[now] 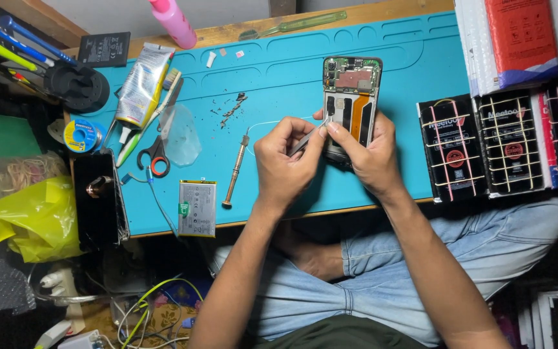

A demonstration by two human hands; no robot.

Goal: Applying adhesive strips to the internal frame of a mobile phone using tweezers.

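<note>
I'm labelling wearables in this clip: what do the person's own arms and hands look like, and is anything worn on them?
Both hands, left and right, are bare: no gloves, rings, watch or bands show. The forearms are bare too, with no sleeves visible up to the frame's bottom edge.

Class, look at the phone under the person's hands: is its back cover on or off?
Off. The phone lies with its green circuit board, orange ribbon cable and empty battery bay exposed.

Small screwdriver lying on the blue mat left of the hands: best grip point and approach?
Take the screwdriver by its bronze handle, the thick lower half, coming straight down from above. It lies flat on the mat, nearly upright in the picture, with its thin tip pointing away from the person. Pinch across its width; both sides look free, with the left hand close on one side.
</note>
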